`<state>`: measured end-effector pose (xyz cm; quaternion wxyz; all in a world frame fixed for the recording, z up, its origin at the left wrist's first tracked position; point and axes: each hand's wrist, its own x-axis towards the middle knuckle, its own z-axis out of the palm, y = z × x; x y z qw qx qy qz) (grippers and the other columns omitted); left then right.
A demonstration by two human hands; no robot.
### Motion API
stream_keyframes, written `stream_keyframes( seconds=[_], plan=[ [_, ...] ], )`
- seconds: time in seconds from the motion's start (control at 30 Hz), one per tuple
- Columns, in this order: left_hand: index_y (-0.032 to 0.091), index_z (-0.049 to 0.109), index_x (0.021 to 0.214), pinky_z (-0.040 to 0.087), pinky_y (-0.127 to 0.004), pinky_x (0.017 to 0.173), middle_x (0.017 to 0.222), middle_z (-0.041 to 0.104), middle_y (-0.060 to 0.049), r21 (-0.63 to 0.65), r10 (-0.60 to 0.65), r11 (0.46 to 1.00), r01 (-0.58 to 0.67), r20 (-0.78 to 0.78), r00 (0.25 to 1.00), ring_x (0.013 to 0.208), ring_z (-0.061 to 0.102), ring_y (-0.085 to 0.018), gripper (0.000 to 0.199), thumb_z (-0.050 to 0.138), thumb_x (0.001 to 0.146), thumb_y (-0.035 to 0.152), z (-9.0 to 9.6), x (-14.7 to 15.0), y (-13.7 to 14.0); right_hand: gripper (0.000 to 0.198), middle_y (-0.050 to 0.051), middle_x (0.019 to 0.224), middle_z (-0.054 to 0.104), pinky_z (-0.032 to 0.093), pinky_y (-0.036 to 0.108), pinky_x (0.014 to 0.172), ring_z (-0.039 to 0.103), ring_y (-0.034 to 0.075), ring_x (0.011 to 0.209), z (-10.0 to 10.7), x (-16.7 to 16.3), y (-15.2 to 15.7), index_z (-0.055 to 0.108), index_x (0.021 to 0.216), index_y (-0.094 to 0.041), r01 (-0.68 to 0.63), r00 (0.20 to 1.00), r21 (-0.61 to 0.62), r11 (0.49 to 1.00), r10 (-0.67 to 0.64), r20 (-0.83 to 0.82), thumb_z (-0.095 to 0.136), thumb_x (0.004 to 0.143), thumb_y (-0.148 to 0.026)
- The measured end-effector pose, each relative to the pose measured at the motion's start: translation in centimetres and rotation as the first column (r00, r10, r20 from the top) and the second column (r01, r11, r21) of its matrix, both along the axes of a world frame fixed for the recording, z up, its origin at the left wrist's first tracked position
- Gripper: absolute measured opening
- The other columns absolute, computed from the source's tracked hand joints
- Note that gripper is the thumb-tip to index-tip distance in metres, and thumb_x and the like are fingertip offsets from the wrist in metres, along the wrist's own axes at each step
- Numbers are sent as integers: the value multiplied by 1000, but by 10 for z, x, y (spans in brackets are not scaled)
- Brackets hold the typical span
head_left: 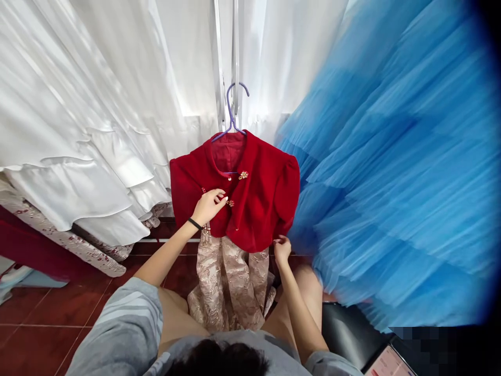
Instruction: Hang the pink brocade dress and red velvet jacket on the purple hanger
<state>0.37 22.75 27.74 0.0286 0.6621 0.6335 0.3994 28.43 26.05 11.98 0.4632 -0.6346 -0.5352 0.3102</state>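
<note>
A short red jacket (pixel 260 193) with a stand collar and puffed sleeves hangs in front of me on a purple hanger (pixel 230 112). Its front is partly open, and a gold flower-shaped brooch-like clasp (pixel 243 175) shows near the collar. My left hand (pixel 210 206), with a black band at the wrist, is closed at the jacket's front edge beside a lower clasp (pixel 230 203). Beaded tassels (pixel 206 233) dangle below that wrist. My right hand (pixel 282 248) pinches the lower edge by the jacket's sleeve. Beneath the jacket hangs a pale pink-gold brocade skirt (pixel 238 279).
White satin dresses (pixel 97 156) hang on the left, and a large blue tulle gown (pixel 391 172) fills the right. White metal poles (pixel 236 47) stand behind the hanger. Red tiles (pixel 47 308) cover the floor. A black seat-like surface (pixel 348 331) is at lower right.
</note>
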Motion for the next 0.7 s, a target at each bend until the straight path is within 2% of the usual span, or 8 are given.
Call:
stream_keyframes(
  seconds=[0.1, 0.17, 0.27, 0.33, 0.43, 0.53, 0.63, 0.7],
  plan=[
    [19, 67, 112, 53, -37, 84, 106, 69, -10, 237, 132, 970, -47, -356, 925, 94, 63, -22, 26, 50, 93, 22, 27, 10, -4, 34, 20, 118, 58, 46, 44, 97, 57, 29, 112, 37, -25, -3, 49, 118, -19, 123, 992, 169, 978, -123, -9, 43, 86, -29],
    [21, 66, 119, 47, -45, 97, 116, 67, -12, 316, 156, 948, 38, -568, 808, 106, 60, -26, 31, 50, 92, 17, 54, 13, 1, 36, 17, 116, 59, 48, 39, 94, 59, 25, 106, 69, -57, -9, 47, 122, -18, 14, 1000, 331, 944, -14, 0, 43, 89, -32],
    [20, 70, 109, 36, -53, 108, 106, 71, -12, 184, 58, 975, 125, -753, 656, 103, 62, -28, 26, 56, 87, 14, 84, 13, 24, 42, 18, 123, 58, 47, 43, 95, 55, 27, 111, 104, -112, -12, 50, 129, -14, -279, 945, 466, 840, 153, 291, 49, 89, -29],
    [18, 72, 92, 37, -51, 104, 88, 72, -11, 47, -8, 996, 77, -802, 597, 90, 65, -26, 18, 56, 85, 13, 95, 10, 39, 54, 21, 139, 50, 42, 47, 97, 50, 31, 119, 112, -135, -5, 45, 140, -13, -344, 857, 403, 848, 108, 504, 51, 87, -19],
    [17, 72, 85, 42, -43, 92, 86, 74, -11, -46, -65, 998, 47, -777, 626, 84, 67, -23, 20, 53, 88, 19, 104, 5, 42, 62, 24, 138, 51, 42, 48, 93, 51, 32, 114, 112, -131, 14, 39, 147, -10, -276, 804, 311, 909, 40, 594, 45, 86, -9],
    [18, 73, 93, 41, -39, 88, 99, 75, -8, -37, -108, 993, 113, -674, 731, 90, 67, -23, 24, 50, 91, 27, 112, 5, 31, 38, 20, 111, 67, 45, 44, 88, 58, 29, 100, 115, -110, 13, 63, 121, -7, -323, 863, 315, 892, 141, 485, 44, 89, -12],
    [17, 73, 94, 42, -39, 89, 100, 76, -8, -57, -108, 994, 92, -615, 781, 93, 68, -24, 25, 51, 89, 26, 116, 10, 30, 26, 12, 92, 69, 49, 35, 81, 62, 22, 86, 126, -116, -22, 69, 97, -13, -370, 929, 500, 783, 303, 213, 45, 95, -23],
    [16, 74, 95, 44, -39, 89, 98, 75, -9, -77, -94, 995, 60, -582, 808, 92, 68, -25, 25, 51, 88, 25, 115, 12, 37, 27, 9, 95, 69, 51, 32, 83, 63, 20, 88, 132, -139, -46, 67, 105, -16, -387, 906, 624, 679, 406, 119, 43, 97, -26]
  ],
)
